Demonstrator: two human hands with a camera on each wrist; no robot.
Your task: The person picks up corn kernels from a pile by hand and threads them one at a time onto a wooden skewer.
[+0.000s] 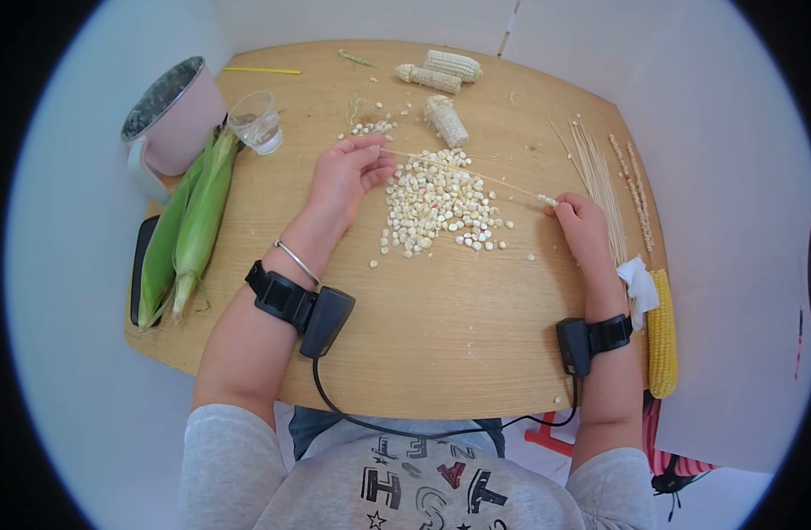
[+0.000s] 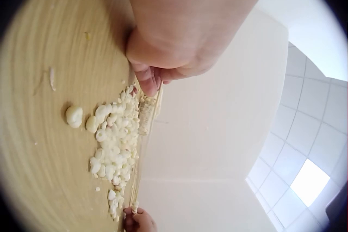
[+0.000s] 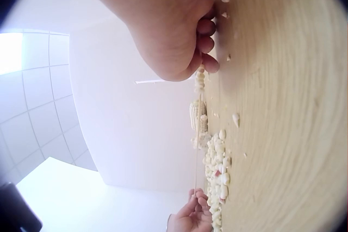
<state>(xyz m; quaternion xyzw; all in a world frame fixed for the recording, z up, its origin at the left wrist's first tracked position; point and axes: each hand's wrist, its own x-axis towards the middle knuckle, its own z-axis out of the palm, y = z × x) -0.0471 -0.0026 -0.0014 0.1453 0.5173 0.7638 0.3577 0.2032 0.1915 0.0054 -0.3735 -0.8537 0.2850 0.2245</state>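
A thin stick (image 1: 489, 177) spans above a pile of white corn kernels (image 1: 436, 208) in the head view. At its left end the left hand (image 1: 348, 172) pinches it between thumb and fingers. The right hand (image 1: 584, 231) grips the other end, its fingers curled. A few kernels (image 1: 547, 200) are threaded on the stick beside the right fingers; the right wrist view shows them as a short row (image 3: 200, 81) just below the right hand (image 3: 179, 36). In the left wrist view the left hand (image 2: 168, 41) holds the stick tip above the table.
Stripped cobs (image 1: 447, 122) lie behind the pile. Green-husked corn (image 1: 198, 225), a pink pot (image 1: 178, 119) and a glass (image 1: 257, 124) are at left. Bare sticks (image 1: 600, 181), kernel-covered sticks (image 1: 640, 194), a white tissue (image 1: 637, 287) and a yellow cob (image 1: 661, 336) are at right.
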